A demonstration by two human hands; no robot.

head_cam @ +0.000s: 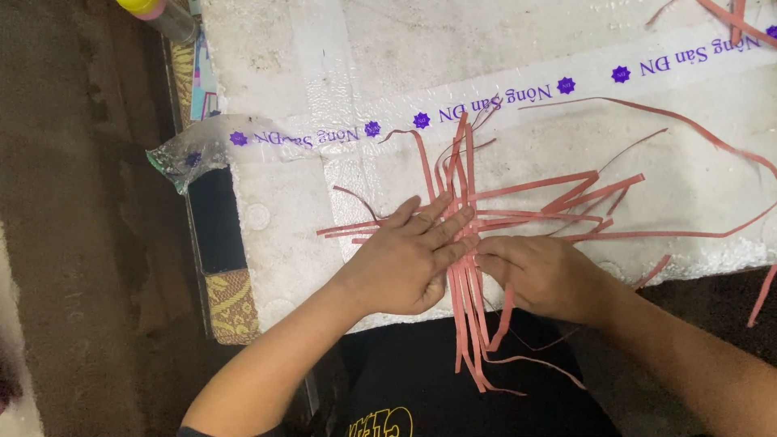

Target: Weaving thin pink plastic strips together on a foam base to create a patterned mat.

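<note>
I see the thin pink paper strips (469, 235) crossed on the white foam board (324, 48), my left hand (409, 259) pressing them flat with open fingers, my right hand (538, 271) pinching one strip, beyond them a clear tape band (502, 93) with purple print.

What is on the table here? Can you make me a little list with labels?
Left hand: left hand lies flat, fingers spread, pressing on the pink strips
Right hand: right hand pinches the strips beside the left fingertips
Strips: long, thin, crossing each other; some hang over the near edge
Surface: white foam board
Tape: clear tape band with purple print across the board
Top left corner: bottle with yellow cap
</note>
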